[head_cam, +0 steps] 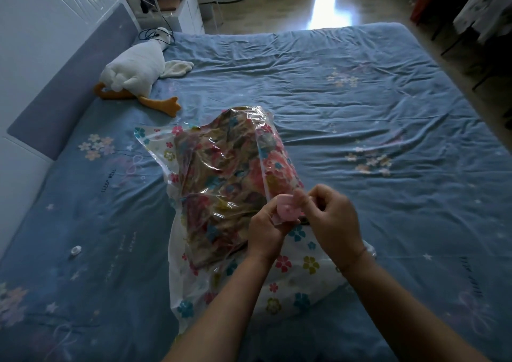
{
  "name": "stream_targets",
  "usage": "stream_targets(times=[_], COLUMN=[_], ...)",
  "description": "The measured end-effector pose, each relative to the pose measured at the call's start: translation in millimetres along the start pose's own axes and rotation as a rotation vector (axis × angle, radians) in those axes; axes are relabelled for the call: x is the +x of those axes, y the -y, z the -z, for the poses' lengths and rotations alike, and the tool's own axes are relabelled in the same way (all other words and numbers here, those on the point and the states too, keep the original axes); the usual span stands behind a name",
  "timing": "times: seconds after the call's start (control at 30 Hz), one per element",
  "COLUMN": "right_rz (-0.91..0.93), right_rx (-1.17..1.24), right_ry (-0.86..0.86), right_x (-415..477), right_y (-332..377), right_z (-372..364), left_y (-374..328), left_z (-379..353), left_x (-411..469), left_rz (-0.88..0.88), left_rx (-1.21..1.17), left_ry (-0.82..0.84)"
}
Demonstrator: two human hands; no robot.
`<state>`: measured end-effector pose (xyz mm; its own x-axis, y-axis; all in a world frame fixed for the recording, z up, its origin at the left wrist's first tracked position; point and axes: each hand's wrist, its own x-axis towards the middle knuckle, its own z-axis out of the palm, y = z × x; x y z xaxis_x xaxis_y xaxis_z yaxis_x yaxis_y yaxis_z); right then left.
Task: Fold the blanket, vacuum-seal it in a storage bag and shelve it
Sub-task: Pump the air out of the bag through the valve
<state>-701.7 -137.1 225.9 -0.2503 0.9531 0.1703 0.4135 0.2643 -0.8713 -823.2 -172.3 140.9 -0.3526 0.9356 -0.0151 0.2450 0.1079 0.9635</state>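
Note:
A folded floral blanket [221, 178] lies inside a clear storage bag [158, 142] printed with coloured flowers, in the middle of the bed. At the bag's right edge, my left hand [266, 228] grips a small pink clip [286, 209] that sits on the bag's zip strip. My right hand [332, 220] pinches the bag's edge right beside the clip. The two hands almost touch. Part of the bag's near end is hidden under my forearms.
The bed [360, 106] has a wrinkled blue sheet. A white plush goose [133, 67] lies at the far left by the padded headboard [69, 79]. A small white cap [75, 250] rests on the sheet at the near left. Furniture and floor lie beyond the bed's far edge.

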Motion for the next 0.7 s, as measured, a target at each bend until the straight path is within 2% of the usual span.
stream_targets(times=[0.1, 0.17, 0.23, 0.33, 0.37, 0.4, 0.53, 0.6, 0.7], right_rz=[0.221, 0.303, 0.231, -0.074, -0.111, -0.096, 0.214, 0.311, 0.190], right_rx=[0.236, 0.205, 0.102, -0.074, -0.101, -0.093, 0.181, 0.214, 0.096], right_ry=[-0.189, -0.254, -0.175, 0.057, 0.071, 0.051, -0.136, -0.209, -0.122], right_x=[-4.0, -4.2, -3.7, -2.2, -1.6, -1.0, -1.5, -0.1, 3.7], right_y=[45.4, 48.6, 23.7, -23.2, -28.1, -24.1, 44.7, 57.7, 26.5], right_z=[19.6, 20.4, 8.1, -11.6, -13.6, -11.9, 13.9, 18.6, 3.0], left_y=[3.8, 4.2, 3.4, 3.3, 4.1, 3.3, 5.3, 6.0, 4.5], left_z=[1.8, 0.2, -1.9, -4.3, -4.2, -2.7, 4.3, 4.1, 0.7], left_x=[2.5, 2.1, 0.9, -2.2, -3.1, -3.3, 2.3, 2.4, 0.5], left_rz=[0.002, -0.009, -0.014, -0.008, -0.004, -0.002, 0.012, 0.009, 0.021], left_rx=[-0.001, -0.001, 0.000, -0.013, -0.009, -0.005, -0.011, -0.014, -0.035], left_ry=[0.020, 0.022, 0.002, 0.001, -0.004, -0.009, -0.002, 0.012, -0.012])
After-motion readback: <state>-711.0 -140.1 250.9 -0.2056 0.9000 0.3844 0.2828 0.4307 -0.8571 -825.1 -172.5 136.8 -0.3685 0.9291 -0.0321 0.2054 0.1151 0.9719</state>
